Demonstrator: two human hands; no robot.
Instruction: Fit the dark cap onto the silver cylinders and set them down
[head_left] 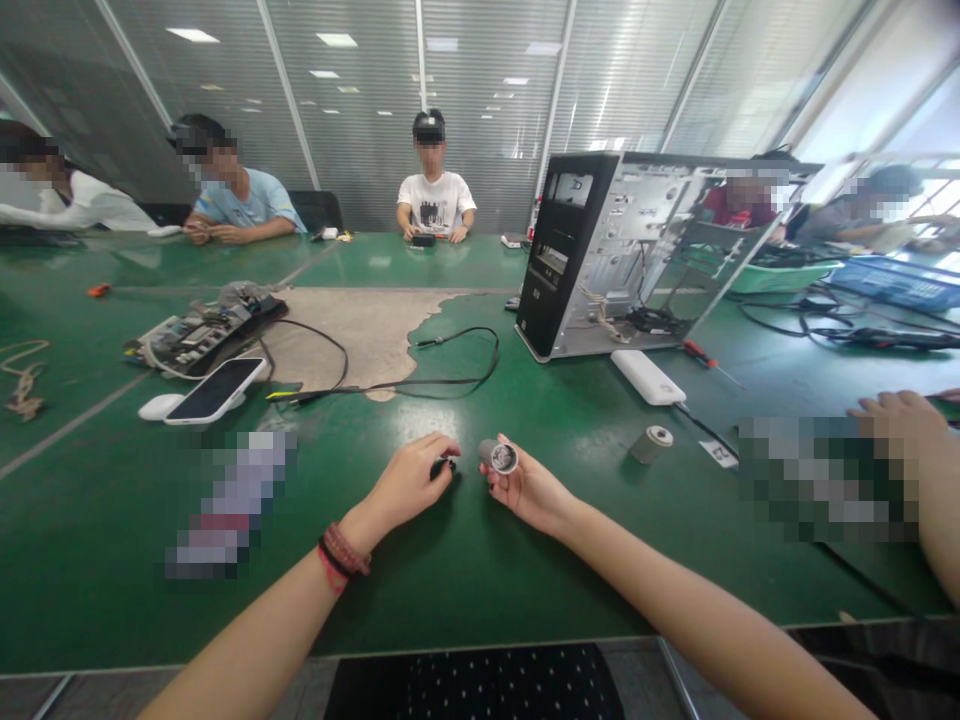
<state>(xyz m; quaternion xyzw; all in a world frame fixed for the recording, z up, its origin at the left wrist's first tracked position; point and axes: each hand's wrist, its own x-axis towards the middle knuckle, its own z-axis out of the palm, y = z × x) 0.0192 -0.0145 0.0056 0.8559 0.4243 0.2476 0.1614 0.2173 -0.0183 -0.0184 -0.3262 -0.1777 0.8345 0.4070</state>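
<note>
The cylinder (496, 457) in the right hand (534, 490) lies left of the canister (646, 447).

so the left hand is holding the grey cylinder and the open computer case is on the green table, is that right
Not quite: the head view shows the right hand holding the grey cylinder, not the left hand. The open computer case is on the green table, as you say.

Dark piece (441, 468) mostly hidden in left hand (409, 478), maybe a cap; cylinder (495, 457) unreadable inside; neighbour's forearm (937, 510) cropped right.
</note>
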